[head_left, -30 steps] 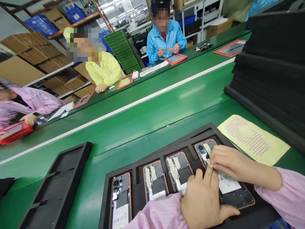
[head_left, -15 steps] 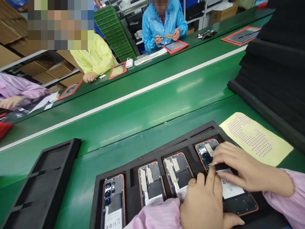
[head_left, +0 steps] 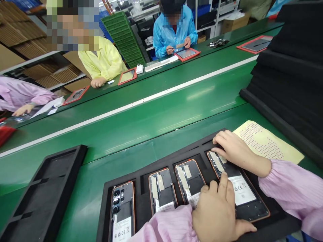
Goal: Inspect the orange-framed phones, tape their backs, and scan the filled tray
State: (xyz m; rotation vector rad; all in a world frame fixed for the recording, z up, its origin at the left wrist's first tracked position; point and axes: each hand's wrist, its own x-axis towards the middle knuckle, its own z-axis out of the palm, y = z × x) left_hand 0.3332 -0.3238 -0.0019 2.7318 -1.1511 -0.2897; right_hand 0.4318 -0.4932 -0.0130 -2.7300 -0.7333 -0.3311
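A phone without its back cover [head_left: 252, 210], orange-rimmed, lies in the right slot of a black foam tray [head_left: 141, 235]. A beige tape strip [head_left: 217, 162] runs along its camera lenses, beside a shorter strip [head_left: 223, 158]. My left hand [head_left: 214, 211] rests over the phone's left side, index fingertip at the strip's lower end, thumb spread. My right hand [head_left: 233, 149] is at the phone's top end, fingers bent and thumb near the strip's upper end, apart from each other. Two middle phones [head_left: 165, 192] [head_left: 194, 178] carry similar strips; the left phone [head_left: 123, 208] shows bare lenses.
A yellow sticker sheet [head_left: 274, 144] lies right of the tray, before a tall stack of black foam trays [head_left: 290, 67]. Another foam tray [head_left: 42, 195] is at left. Across the green bench [head_left: 151, 117], co-workers sit by red-framed pads [head_left: 127, 76].
My right hand has moved up from the lenses to the right phone's top end. A tape strip now covers those lenses, which were exposed before. My left hand has barely moved.
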